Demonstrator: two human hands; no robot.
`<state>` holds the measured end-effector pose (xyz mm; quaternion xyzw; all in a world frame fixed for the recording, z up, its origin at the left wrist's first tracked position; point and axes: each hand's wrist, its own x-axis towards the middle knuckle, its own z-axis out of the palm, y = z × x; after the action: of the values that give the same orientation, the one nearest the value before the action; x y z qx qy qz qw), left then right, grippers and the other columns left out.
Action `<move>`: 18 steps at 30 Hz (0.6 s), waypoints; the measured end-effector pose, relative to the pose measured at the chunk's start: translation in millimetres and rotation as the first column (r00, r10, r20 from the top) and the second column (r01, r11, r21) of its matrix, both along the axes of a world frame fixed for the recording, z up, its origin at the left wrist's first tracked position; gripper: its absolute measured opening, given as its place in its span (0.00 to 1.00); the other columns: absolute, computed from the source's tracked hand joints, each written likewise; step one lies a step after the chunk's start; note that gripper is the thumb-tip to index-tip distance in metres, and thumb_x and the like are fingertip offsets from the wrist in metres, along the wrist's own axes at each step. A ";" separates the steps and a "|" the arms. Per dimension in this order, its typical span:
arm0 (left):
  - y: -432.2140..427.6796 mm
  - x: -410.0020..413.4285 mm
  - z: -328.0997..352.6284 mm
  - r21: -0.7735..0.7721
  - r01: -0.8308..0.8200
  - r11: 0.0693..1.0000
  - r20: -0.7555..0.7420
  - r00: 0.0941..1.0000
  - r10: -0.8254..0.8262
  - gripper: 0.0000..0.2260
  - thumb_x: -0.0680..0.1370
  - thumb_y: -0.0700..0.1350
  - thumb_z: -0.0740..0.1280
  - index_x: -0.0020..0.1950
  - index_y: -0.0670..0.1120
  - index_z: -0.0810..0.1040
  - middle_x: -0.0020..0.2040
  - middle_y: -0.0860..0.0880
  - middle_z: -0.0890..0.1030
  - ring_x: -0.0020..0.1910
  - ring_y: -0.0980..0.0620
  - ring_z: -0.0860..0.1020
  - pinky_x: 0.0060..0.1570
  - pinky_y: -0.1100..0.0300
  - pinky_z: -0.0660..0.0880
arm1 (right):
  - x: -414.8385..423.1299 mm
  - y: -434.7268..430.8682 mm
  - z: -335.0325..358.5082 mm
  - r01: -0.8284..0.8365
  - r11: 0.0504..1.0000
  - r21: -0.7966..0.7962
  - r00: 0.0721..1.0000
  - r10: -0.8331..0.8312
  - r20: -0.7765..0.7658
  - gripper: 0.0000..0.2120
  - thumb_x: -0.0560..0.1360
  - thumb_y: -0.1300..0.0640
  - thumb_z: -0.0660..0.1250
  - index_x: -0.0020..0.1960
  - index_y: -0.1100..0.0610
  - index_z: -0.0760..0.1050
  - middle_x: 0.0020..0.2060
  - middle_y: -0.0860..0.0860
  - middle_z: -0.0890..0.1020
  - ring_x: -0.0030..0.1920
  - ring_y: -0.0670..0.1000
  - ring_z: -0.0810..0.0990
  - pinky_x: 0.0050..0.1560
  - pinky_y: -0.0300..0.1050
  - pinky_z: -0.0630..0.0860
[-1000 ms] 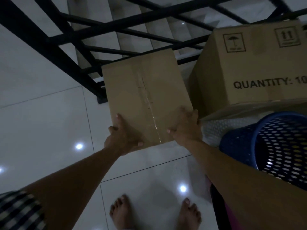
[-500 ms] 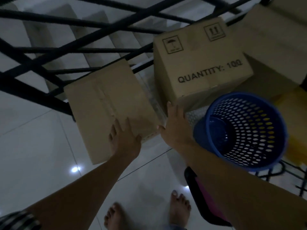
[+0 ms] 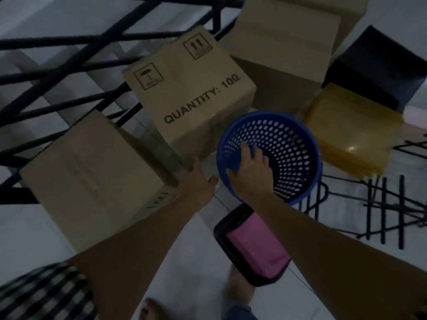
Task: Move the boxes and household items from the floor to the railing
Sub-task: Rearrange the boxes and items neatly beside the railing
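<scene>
**At the stair railing: one hand on the blue basket, boxes already lined up**

By the black railing (image 3: 69, 88), in the head view, a plain cardboard box (image 3: 92, 176) sits against the bars. A printed box (image 3: 191, 93) marked "QUANTITY: 100" is just beside it, and a larger box (image 3: 282, 42) is behind that. The blue basket (image 3: 291, 144), round and perforated, is close against the printed box's near corner. Whether it rests on the floor (image 3: 196, 262) or is already lifted cannot be told.

The right hand (image 3: 250, 167) grips the basket's near rim, fingers curled over into it and thumb on the outside. The left hand (image 3: 196, 181) holds nothing. Its fingers are stretched out and reach into the gap between the two nearer boxes.

A yellow container (image 3: 351, 130), a black bin (image 3: 379, 65) and a black wire rack (image 3: 381, 204) lie further right. A pink-and-black item (image 3: 254, 245) lies on the tiles just in front of the bare feet.

The likeliest trouble is the one-sided grip. Held by a single point on the rim, the light basket will probably swing and tilt as it comes up, and it may knock the printed box. The pink-and-black item is a trip hazard on any step toward the railing, all the more in this dim light. The wire rack beside the basket could snag its base.
</scene>
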<state>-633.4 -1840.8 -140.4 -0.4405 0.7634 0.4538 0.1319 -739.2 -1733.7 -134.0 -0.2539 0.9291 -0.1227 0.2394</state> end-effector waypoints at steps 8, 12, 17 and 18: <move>36.4 -43.7 -24.9 0.180 -0.144 0.973 -0.018 0.989 0.150 0.26 0.80 0.51 0.68 0.74 0.55 0.62 0.61 0.53 0.74 0.60 0.49 0.75 0.62 0.49 0.76 | -49.5 73.9 -23.8 0.183 0.976 0.116 0.983 -0.178 -0.047 0.37 0.79 0.45 0.65 0.80 0.52 0.51 0.78 0.60 0.56 0.76 0.64 0.57 0.74 0.64 0.58; 39.6 -50.6 -50.0 0.240 -0.149 0.959 0.056 0.989 0.139 0.22 0.78 0.52 0.70 0.71 0.53 0.69 0.63 0.50 0.77 0.59 0.47 0.78 0.58 0.45 0.79 | -53.4 106.5 -33.3 0.239 0.958 0.162 0.971 -0.235 -0.043 0.38 0.78 0.46 0.67 0.80 0.53 0.51 0.78 0.61 0.55 0.77 0.64 0.56 0.75 0.64 0.56; 37.0 -59.0 -88.0 0.054 -0.198 0.979 0.158 0.970 0.187 0.22 0.71 0.43 0.69 0.43 0.66 0.59 0.57 0.44 0.77 0.53 0.41 0.81 0.49 0.45 0.82 | -46.2 142.5 -44.7 0.297 0.942 0.157 0.955 -0.296 -0.029 0.38 0.76 0.46 0.68 0.79 0.53 0.53 0.77 0.62 0.57 0.75 0.65 0.58 0.73 0.64 0.61; 41.3 -62.6 -76.5 0.056 -0.215 0.975 0.157 0.966 0.204 0.23 0.72 0.42 0.69 0.42 0.65 0.57 0.55 0.45 0.77 0.51 0.43 0.80 0.50 0.46 0.81 | -44.2 147.8 -47.5 0.317 0.936 0.154 0.948 -0.317 -0.023 0.38 0.76 0.46 0.68 0.79 0.53 0.53 0.77 0.62 0.56 0.75 0.65 0.58 0.72 0.65 0.62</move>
<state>-696.0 -1799.5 -216.9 -0.5465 0.6834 0.4581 0.1564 -783.4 -1585.9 -181.5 -0.0813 0.9643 -0.0868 0.2365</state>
